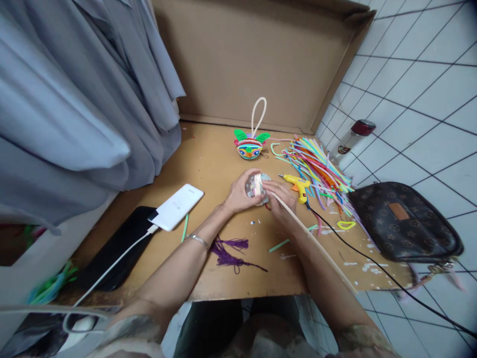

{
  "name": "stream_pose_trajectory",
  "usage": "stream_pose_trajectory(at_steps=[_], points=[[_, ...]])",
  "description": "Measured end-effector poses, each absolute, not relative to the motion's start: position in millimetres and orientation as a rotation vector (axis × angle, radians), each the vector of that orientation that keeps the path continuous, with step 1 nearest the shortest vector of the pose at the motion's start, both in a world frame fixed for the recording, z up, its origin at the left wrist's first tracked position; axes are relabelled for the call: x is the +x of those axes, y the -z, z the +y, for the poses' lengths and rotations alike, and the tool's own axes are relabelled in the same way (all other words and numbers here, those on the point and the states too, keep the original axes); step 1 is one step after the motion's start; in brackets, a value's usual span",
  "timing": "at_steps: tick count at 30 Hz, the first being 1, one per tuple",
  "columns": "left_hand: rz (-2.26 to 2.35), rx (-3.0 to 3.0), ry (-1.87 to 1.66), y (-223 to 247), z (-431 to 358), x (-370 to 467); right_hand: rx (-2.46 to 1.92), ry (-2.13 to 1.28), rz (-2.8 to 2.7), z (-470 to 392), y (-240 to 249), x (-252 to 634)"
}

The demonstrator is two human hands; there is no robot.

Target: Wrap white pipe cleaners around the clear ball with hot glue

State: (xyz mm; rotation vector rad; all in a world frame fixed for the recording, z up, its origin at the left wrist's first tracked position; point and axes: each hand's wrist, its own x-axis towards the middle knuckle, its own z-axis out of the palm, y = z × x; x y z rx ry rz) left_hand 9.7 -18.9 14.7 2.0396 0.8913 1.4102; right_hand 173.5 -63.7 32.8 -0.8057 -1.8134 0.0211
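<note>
On my feed, the left hand (239,193) cups a speckled ball (252,187) in its fingers, the right hand (283,200) pinching a pale strip (313,237) against it; a glue gun (301,185) lies just right of those fingers, a yellow loop (346,228) farther.

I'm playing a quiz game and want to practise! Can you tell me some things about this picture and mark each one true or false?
1. The left hand and the right hand both touch a round, speckled thing. True.
2. The glue gun is blue. False: the glue gun is yellow.
3. A bracelet is on the left arm. True.
4. The toy with green ears is in the left hand. False: the toy with green ears sits on the table, beyond the hands.
5. The white phone has a cable plugged in. True.
6. The purple tassels lie on the bag. False: the purple tassels lie on the table.
</note>
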Motion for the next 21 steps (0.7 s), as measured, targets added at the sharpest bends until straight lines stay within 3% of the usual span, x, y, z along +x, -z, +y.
stream_pose_trajectory(at_steps=[21], points=[[0.768,2.15,-1.406,-8.6,-11.3,6.0,-0.813,0.069,-1.88,-60.3,-30.7,175.7]])
